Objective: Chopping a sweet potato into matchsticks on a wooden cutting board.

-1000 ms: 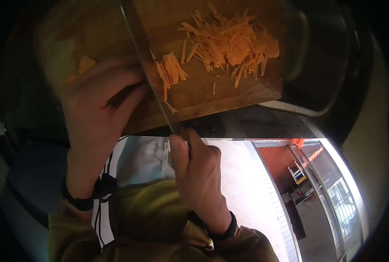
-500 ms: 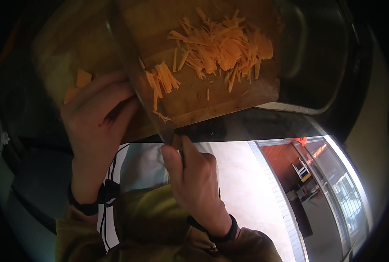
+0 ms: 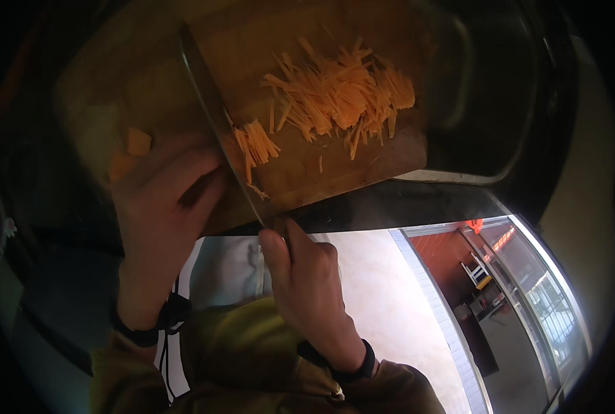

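Note:
A kitchen knife (image 3: 214, 114) slants across the wooden cutting board (image 3: 363, 181), its handle end toward me. My right hand (image 3: 307, 272) is closed round the knife's handle. Left of the blade, my left hand (image 3: 162, 186) presses down with curled fingers against the knife's side. Orange carrot slices (image 3: 139, 142) stick out beyond that hand; the part under the fingers is hidden. Directly right of the blade lies a small bunch of carrot strips (image 3: 258, 143). Farther right is a larger loose pile of carrot shreds (image 3: 342, 90).
A dark sink (image 3: 490, 103) with a metal rim lies beyond the board's right end. The dark counter edge (image 3: 363, 207) runs along the near side. At lower right are a pale floor (image 3: 390, 297) and a glazed door (image 3: 545, 303).
The blade now looks more edge-on, and its far end shows farther into the board. The board and carrot pile have shifted slightly left in view. Both hands keep their grip.

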Motion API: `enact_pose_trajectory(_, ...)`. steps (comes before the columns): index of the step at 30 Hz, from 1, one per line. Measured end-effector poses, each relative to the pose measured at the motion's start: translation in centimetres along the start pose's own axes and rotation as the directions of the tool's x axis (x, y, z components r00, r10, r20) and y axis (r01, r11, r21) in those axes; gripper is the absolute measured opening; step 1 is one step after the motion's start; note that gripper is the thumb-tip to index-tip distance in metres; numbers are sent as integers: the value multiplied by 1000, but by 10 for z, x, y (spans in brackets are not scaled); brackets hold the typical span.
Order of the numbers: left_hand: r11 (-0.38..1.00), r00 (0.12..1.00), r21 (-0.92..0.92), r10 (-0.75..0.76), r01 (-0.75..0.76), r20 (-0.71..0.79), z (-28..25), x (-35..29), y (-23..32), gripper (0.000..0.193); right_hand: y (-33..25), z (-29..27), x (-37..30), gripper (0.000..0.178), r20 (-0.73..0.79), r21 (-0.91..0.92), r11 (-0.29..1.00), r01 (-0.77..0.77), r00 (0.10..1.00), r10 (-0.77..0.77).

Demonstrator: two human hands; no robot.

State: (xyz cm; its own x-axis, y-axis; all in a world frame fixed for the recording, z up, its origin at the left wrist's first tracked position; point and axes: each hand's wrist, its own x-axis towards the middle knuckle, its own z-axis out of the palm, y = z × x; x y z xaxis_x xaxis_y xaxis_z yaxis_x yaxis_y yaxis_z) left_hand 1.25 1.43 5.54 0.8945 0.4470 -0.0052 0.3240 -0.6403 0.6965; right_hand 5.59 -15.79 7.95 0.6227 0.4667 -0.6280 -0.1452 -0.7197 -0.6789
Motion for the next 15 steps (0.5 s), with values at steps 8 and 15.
enact_pose_trajectory(8, 1000, 1000, -3, 10, -10, -9, -2, 6, 1, 22, -7, -1, 3, 36, 16, -3, 999, 34, 999, -34)
enact_pose_trajectory(15, 999, 1000, -34, 25, -25, -8, -1, -4, -7, 21, -1, 2, 5, 37, -16, -25, 1000, 18, 1000, -19)
